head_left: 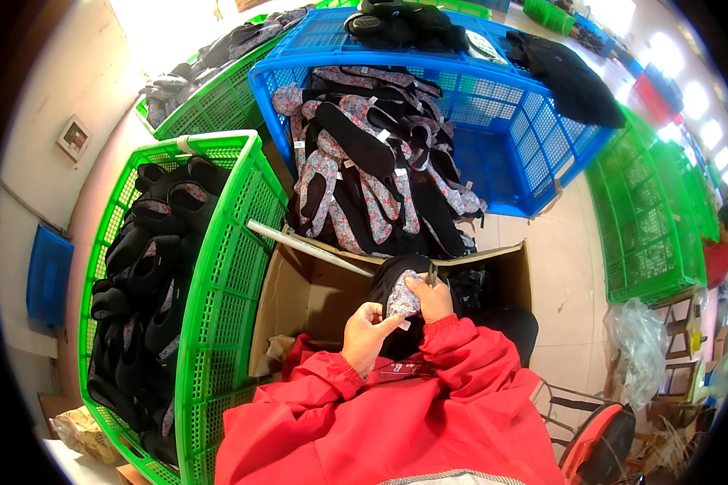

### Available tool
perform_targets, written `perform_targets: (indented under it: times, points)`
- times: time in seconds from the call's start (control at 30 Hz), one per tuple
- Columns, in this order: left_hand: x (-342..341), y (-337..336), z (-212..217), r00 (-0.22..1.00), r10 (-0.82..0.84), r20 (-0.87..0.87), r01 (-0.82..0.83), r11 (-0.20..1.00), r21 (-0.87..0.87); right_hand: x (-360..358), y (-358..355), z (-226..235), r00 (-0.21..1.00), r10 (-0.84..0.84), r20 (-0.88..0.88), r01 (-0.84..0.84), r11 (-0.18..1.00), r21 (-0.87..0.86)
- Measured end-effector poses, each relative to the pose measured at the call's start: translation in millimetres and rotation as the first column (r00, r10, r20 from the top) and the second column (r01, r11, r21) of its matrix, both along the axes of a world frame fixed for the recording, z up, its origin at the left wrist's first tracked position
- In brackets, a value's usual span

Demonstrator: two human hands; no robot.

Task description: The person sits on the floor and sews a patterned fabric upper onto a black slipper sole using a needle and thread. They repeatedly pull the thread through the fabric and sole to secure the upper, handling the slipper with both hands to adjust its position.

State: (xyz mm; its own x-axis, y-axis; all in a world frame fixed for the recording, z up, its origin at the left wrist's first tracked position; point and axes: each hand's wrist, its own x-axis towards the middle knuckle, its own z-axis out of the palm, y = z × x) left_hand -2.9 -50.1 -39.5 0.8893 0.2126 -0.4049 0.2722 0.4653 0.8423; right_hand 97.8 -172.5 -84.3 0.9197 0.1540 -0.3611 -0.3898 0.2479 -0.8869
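One floral slipper (403,299) was held in both hands beside one cardboard box (303,283). Left hand (366,336): fingertips pinched its near edge. Right hand (434,299): thumb pressed it, one dark tool (433,275) gripped. One blue crate (534,121): overlapping slippers (352,141), uncountable.

This looks like a footwear workshop or factory floor. Slippers come by the crateful: black slippers (150,275) pack a green crate (227,267), and floral-patterned slippers (319,174) (several with small white tags (382,136)) fill a blue crate (534,129). More green crates (651,218), an open cardboard box (295,295), crumpled clear plastic (635,347) and tiled flooring (570,303) fit too.
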Motion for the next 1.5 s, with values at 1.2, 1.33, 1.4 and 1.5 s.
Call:
perform_targets:
  times: [1.2,1.33,1.4,1.5]
  points:
    - [14.7,19.5,27.3,0.866,-0.444,0.232,-0.204,0.11,0.973,-43.6,-10.5,23.2,0.997,0.059,-0.041,-0.059,0.998,0.019]
    - [14.9,17.8,31.0,0.858,-0.47,0.208,-0.201,0.066,0.977,-34.9,-35.6,41.8,0.953,0.272,0.134,-0.246,0.951,-0.185]
    - [11.4,21.5,26.9,0.874,-0.445,0.195,-0.188,0.06,0.98,-30.9,-44.4,73.9,0.954,0.236,0.185,-0.215,0.968,-0.128]
    - [11.1,21.7,28.7,0.862,-0.472,0.186,-0.184,0.05,0.982,-15.5,-62.1,73.1,0.919,0.084,0.385,-0.018,0.985,-0.173]
